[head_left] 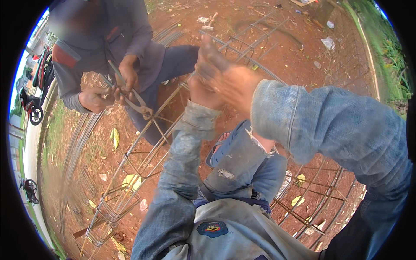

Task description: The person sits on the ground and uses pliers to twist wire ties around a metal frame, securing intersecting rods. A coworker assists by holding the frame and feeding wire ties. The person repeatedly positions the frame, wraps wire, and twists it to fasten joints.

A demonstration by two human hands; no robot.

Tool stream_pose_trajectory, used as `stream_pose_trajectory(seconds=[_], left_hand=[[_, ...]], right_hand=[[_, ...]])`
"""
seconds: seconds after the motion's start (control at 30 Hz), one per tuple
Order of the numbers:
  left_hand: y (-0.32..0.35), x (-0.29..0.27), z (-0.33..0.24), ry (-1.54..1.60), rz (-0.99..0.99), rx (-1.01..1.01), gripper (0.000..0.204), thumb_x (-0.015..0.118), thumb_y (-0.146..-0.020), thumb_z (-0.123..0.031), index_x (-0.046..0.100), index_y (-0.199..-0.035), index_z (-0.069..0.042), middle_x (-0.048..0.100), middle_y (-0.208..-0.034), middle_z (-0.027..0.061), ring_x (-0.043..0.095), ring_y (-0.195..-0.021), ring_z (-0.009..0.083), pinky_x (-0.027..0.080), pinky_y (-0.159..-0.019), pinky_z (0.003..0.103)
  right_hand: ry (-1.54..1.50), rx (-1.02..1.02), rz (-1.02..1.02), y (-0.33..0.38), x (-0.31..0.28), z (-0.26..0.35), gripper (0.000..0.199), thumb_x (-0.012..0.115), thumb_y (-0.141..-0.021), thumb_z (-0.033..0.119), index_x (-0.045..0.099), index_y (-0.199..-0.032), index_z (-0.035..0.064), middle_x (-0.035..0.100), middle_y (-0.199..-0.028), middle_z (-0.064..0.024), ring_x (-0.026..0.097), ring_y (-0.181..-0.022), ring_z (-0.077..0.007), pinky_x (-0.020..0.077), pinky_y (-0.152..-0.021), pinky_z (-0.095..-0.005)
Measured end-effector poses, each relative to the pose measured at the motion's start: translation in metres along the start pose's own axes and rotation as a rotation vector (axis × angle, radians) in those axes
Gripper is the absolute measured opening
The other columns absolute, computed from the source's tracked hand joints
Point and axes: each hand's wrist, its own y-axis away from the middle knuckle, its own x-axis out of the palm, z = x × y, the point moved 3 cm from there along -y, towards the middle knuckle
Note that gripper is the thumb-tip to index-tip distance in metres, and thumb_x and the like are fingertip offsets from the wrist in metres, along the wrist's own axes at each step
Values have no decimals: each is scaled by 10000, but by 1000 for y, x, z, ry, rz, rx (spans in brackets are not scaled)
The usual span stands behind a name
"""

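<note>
The right hand [234, 82] is lying across the left hand [200, 92], blurred and hiding most of its fingers; whether the fingers of either are clenched, grasping something or released I cannot tell; the cage [125, 156] of thin bars is running from just below left of the fingers, sloping away toward the lower left; whether they are touching it I cannot tell; left of the fingers a co-worker [117, 47] is crouching, and the co-worker's hands [96, 99] are holding pincers [146, 113], whose head is sitting right by the cage, crowding that side; one of the co-worker's legs [182, 60] is also reaching close to the fingers; beyond them, up and to the right, a second frame [236, 51] is lying on the red soil [303, 65]; nearer the body, the wearer's torn jeans [234, 173] are filling the space below the fingers; farther down to the right a grid [320, 193] is resting; well off to the left, loose rods [71, 169] are lying
</note>
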Motion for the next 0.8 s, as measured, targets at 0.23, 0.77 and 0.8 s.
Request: stream_pose_trajectory(seconds=[0.23, 0.77, 0.8], left_hand=[[-7, 24, -10, -1, 64, 87, 704, 675, -753, -322, 360, -1248, 67, 480, -1190, 255, 473, -1132, 353, 395, -947, 407], [9, -26, 48, 931, -68, -65, 640, 590, -827, -346, 359, -1261, 64, 495, -1187, 260, 486, -1130, 337, 392, -957, 410], [50, -54, 70, 1003, -328, -200, 654, 534, -868, -383, 320, -1295, 64, 476, -1211, 268, 465, -1155, 345, 374, -983, 422]], right_hand=[[-892, 143, 684, -9, 14, -35, 323, 555, -742, 227, 660, -963, 16, 634, -961, -118, 530, -1015, -294, 334, -972, -443], [-953, 207, 558, 32, 55, -40, 360, 592, -776, 310, 640, -994, 28, 647, -894, -100, 592, -858, -250, 441, -785, -377], [-1151, 151, 584, 11, 64, -30, 358, 596, -771, 307, 641, -988, 26, 647, -889, -103, 595, -840, -249, 444, -762, -376]])
